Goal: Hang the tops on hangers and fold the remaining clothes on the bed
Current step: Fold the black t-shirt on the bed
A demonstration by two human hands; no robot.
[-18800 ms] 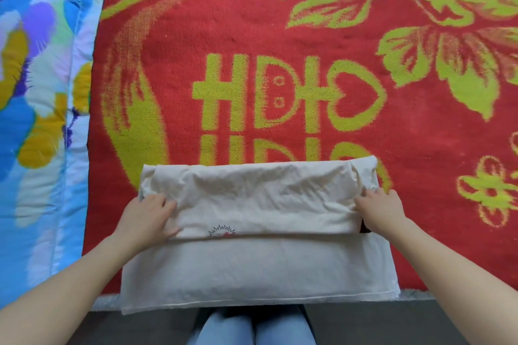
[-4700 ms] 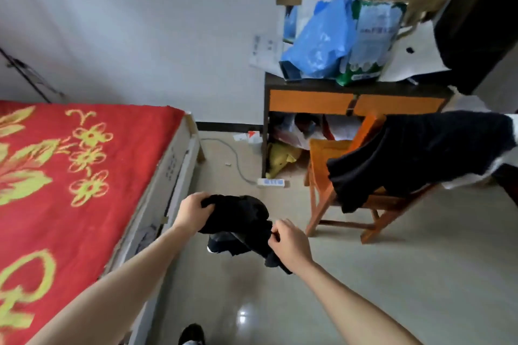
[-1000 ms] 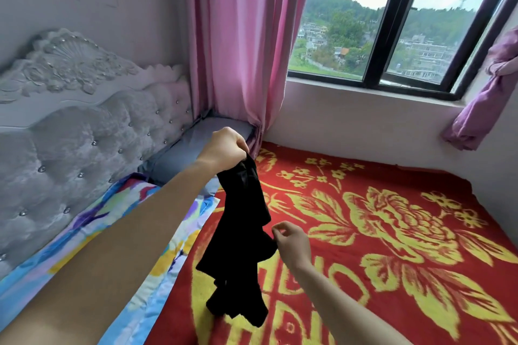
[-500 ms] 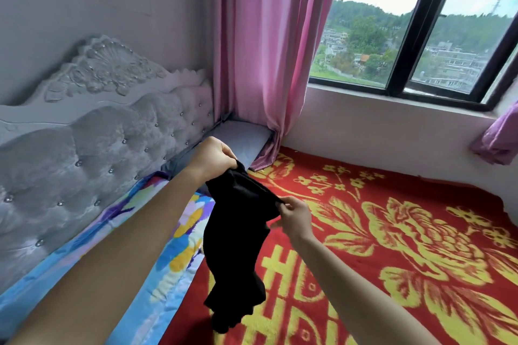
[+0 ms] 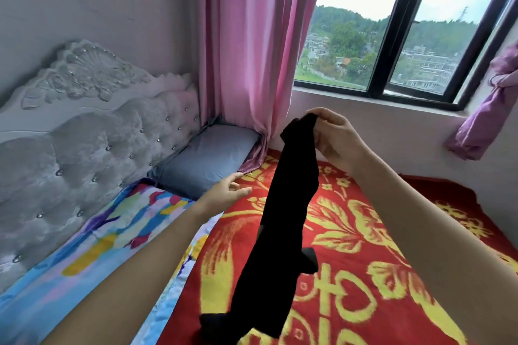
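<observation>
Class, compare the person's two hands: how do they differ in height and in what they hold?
The right hand pinches the black garment by its top; the left hand holds nothing. The right hand is higher; the left hand is lower, fingers loosely extended. Both are bare, above the bed.

The only sign to be read is a large yellow character (image 5: 330,288) woven into the red blanket (image 5: 406,193), low in the view among yellow flowers and leaves. A hanging black garment (image 5: 286,204) covers its left part, so only the right-hand strokes show: a cross stroke above a boxy shape with a rounded form below. They are in the manner of the Chinese double-happiness sign, though the whole cannot be read.
</observation>
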